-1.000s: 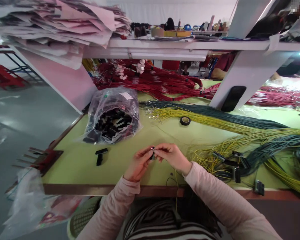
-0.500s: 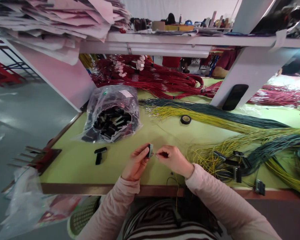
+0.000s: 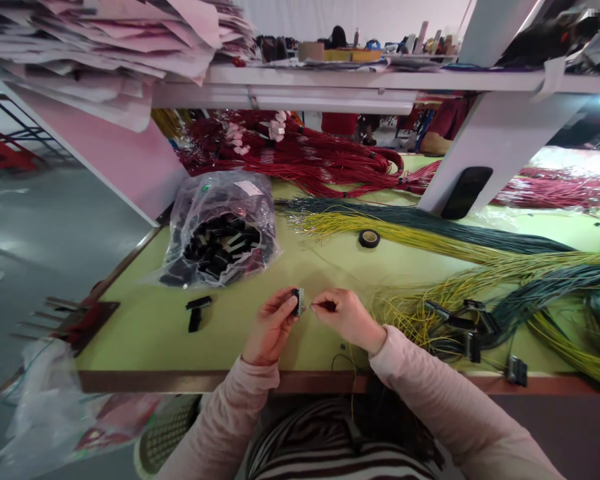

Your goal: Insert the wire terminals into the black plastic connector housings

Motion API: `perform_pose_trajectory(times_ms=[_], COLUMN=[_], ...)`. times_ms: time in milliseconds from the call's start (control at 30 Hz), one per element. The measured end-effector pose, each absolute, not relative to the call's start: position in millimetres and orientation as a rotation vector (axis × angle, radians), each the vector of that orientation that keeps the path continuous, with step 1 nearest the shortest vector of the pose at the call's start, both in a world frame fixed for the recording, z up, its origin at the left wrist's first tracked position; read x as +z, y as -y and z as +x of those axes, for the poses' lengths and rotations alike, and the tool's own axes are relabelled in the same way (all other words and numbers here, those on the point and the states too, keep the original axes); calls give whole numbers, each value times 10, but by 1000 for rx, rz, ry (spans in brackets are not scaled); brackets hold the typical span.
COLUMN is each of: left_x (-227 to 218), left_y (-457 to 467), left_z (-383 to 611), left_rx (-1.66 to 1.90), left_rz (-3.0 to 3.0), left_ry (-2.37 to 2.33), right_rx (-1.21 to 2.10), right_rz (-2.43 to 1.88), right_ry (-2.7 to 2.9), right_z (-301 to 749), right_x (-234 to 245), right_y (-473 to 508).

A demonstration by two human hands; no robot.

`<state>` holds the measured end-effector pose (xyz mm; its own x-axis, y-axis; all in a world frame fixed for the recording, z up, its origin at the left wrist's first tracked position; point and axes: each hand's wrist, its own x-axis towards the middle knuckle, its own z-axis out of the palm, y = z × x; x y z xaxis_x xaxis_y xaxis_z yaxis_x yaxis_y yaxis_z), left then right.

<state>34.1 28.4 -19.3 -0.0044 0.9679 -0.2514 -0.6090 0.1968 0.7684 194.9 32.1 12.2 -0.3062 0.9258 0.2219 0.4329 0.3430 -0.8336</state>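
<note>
Black connector (image 3: 297,302) in left hand (image 3: 270,328).

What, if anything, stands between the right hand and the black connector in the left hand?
Nothing visible blocks the way. The left hand holds the black connector, its pale side facing the right hand; only the thin piece pinched there, too small to identify, pokes into the short gap.

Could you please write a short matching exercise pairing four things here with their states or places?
1. bare left hand
2. round black tape roll
3. clear plastic bag
4. dark, rounded rectangular slab

A. open, with black parts inside
B. against the slanted white post
C. gripping one small black connector
D. lying beside yellow wires

Pairs: 1-C; 2-D; 3-A; 4-B
</note>
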Motion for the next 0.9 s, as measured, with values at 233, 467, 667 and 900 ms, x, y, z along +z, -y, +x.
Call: perform_pose_trajectory(times_ms=[233, 467, 667, 900], left_x=[-216, -205, -212, -238], left_y=[-263, -226, -255, -230], left_z=[373, 420, 402, 409], left_rx=[1383, 1450, 1452, 1422], left_rz=[646, 891, 746, 756], left_ry=[-939, -1018, -977, -981], right_rx=[871, 875, 930, 881], right_rz=[-1184, -1141, -1147, -1099], right_ry=[1892, 1923, 1907, 1974], right_z=[1941, 1904, 1949, 1962], right_x=[112, 99, 90, 143], right_y=[-318, -320, -338, -341])
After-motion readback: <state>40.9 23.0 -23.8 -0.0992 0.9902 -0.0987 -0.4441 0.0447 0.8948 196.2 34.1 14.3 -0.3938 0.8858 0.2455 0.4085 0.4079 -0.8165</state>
